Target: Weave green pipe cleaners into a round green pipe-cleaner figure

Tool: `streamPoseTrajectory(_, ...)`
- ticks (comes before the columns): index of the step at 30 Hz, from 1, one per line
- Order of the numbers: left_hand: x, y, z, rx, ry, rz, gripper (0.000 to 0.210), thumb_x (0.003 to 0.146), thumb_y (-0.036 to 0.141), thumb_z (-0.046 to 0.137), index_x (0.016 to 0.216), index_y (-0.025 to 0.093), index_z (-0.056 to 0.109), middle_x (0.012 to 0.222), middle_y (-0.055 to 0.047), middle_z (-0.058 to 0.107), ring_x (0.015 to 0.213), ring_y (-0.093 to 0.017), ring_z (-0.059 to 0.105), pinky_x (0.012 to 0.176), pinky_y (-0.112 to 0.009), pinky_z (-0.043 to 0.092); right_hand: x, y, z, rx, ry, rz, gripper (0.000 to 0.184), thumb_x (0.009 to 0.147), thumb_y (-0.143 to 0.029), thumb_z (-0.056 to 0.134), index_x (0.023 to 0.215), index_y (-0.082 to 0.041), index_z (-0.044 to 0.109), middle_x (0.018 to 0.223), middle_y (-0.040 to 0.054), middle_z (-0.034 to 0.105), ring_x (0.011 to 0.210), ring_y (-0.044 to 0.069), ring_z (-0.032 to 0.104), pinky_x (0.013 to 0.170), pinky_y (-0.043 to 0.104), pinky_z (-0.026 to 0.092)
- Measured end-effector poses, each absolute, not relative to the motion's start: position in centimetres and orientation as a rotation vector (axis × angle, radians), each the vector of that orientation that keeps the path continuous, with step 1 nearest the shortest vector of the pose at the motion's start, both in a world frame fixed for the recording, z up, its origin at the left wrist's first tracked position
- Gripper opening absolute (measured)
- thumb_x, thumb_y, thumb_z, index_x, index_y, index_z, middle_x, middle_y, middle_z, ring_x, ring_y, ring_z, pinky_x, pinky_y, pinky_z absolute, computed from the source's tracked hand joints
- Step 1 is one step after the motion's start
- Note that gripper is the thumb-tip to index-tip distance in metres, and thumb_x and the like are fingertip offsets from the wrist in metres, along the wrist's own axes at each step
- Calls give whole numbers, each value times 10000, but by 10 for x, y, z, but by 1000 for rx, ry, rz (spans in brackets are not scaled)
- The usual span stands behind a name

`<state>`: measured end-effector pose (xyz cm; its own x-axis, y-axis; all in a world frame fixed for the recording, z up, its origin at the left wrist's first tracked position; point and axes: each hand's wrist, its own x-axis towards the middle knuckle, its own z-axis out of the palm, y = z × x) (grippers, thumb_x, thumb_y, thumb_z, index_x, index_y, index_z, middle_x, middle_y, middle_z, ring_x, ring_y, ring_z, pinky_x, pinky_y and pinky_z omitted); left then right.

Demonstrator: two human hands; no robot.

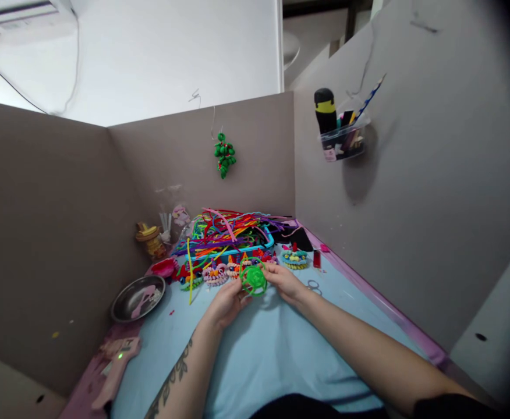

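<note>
Between my two hands is a bright green round piece (254, 278) of pipe cleaner, with a dense middle and open loops around it. My left hand (229, 302) has its fingers closed on the lower left edge. The upper right edge is pinched by my right hand (282, 281). Just behind it, several small pipe-cleaner pieces stand in a row, among them a pink and white ring-shaped one (215, 274) and a blue and yellow one (296, 258). A yellow pipe cleaner (190, 273) lies left of my hands.
Many coloured pipe cleaners (229, 230) heap in a blue-rimmed tray (273, 237) at the back. A metal bowl (119, 305) and a pink glue gun (116, 372) lie left. Scissors (315, 286) rest right of my right hand. Grey partitions (246, 128) enclose the table.
</note>
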<state>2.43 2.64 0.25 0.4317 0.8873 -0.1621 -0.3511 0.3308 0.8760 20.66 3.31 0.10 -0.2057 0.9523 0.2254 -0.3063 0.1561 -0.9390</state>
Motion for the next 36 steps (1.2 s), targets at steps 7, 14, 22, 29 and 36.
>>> streamPoseTrajectory(7, 18, 33, -4, 798, 744, 916, 197, 765, 269, 625, 908, 133, 629, 839, -76, 664, 715, -151, 621, 667, -281, 508, 211, 37, -2, -863, -1346, 1072, 361, 667, -524, 637, 611, -169, 607, 1009, 75, 559, 1006, 234, 497, 958, 388, 311)
streamPoseTrajectory(14, 20, 32, -1, 792, 765, 885, 193, 764, 254, 623, 927, 152, 626, 859, -64, 664, 695, -142, 618, 651, -280, 511, 210, 37, -3, -888, -1356, 1022, 389, 669, -554, 619, 612, -171, 577, 1037, 80, 516, 1027, 238, 478, 979, 411, 295)
streamPoseTrajectory(22, 16, 35, -2, 806, 749, 874, 207, 739, 245, 647, 932, 175, 623, 962, -64, 647, 765, -146, 616, 669, -273, 492, 208, 35, -2, -845, -1364, 1008, 350, 710, -523, 598, 624, -184, 578, 1022, 74, 500, 1029, 229, 470, 980, 419, 302)
streamPoseTrajectory(29, 21, 31, -10, 936, 691, 805, 256, 680, 210, 714, 918, 165, 633, 995, -76, 625, 882, -164, 604, 711, -249, 460, 206, 35, -1, -861, -1368, 919, 343, 747, -509, 563, 633, -185, 565, 1032, 75, 495, 1029, 221, 473, 950, 398, 336)
streamPoseTrajectory(36, 23, 32, -8, 984, 722, 851, 267, 662, 231, 736, 905, 165, 650, 928, -56, 633, 832, -130, 587, 673, -208, 445, 207, 31, 4, -854, -1352, 939, 323, 736, -488, 583, 647, -179, 561, 1057, 71, 473, 1025, 204, 464, 933, 357, 347)
